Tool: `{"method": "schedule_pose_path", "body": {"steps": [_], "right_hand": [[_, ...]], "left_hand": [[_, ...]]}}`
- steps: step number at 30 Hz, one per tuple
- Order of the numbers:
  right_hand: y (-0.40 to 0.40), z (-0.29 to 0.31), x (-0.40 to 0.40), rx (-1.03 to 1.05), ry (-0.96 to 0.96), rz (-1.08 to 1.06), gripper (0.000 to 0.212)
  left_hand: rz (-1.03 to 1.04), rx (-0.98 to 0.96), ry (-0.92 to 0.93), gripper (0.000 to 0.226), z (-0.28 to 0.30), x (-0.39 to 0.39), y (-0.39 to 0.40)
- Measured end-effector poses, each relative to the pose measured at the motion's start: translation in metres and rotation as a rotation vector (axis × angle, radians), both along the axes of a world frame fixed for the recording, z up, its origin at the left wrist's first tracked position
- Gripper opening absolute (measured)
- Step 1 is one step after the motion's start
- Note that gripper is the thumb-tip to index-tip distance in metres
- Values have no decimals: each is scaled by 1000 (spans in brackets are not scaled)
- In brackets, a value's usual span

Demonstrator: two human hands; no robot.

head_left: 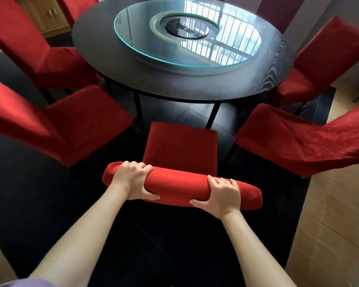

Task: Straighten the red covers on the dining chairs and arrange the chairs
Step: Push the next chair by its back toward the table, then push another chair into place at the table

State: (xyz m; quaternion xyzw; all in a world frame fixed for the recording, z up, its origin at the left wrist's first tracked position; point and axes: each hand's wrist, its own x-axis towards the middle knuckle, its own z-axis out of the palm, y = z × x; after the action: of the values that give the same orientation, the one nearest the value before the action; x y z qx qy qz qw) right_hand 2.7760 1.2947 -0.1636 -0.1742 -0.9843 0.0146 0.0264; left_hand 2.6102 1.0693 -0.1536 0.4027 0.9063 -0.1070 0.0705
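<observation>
Directly below me stands a dining chair in a red cover (180, 148), its seat pointing at the round black table (216, 83). My left hand (133, 180) grips the left part of the chair's padded top rail (180, 184), fingers over the far side and thumb on the near side. My right hand (221, 195) grips the right part of the same rail the same way. The cover lies smooth over the seat and rail.
Red-covered chairs ring the table: two at left (71, 123) (39, 48), two at right (298, 141) (319, 65), more at the back. A glass turntable (153, 48) sits on the table. A dark floor area lies under the set, wood-tone floor (330, 224) at right. A wooden cabinet (46, 15) stands far left.
</observation>
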Motion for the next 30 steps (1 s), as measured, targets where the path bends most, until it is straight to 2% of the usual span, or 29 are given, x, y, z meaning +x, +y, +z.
{"method": "schedule_pose_path", "body": {"steps": [4, 8, 14, 22, 30], "right_hand": [[3, -2, 0, -5, -5, 18, 98], [7, -4, 2, -14, -103, 39, 112], [-10, 6, -7, -64, -149, 162, 104], [-91, 44, -57, -164, -96, 335, 97], [-210, 78, -119, -241, -12, 467, 95]], "left_hand": [[19, -20, -7, 107, 2, 3, -1], [91, 8, -55, 106, 6, 13, -4], [193, 89, -60, 103, 19, 33, -36], [415, 112, 59, 100, 60, 25, -139], [598, 202, 118, 97, 84, -6, -270]]}}
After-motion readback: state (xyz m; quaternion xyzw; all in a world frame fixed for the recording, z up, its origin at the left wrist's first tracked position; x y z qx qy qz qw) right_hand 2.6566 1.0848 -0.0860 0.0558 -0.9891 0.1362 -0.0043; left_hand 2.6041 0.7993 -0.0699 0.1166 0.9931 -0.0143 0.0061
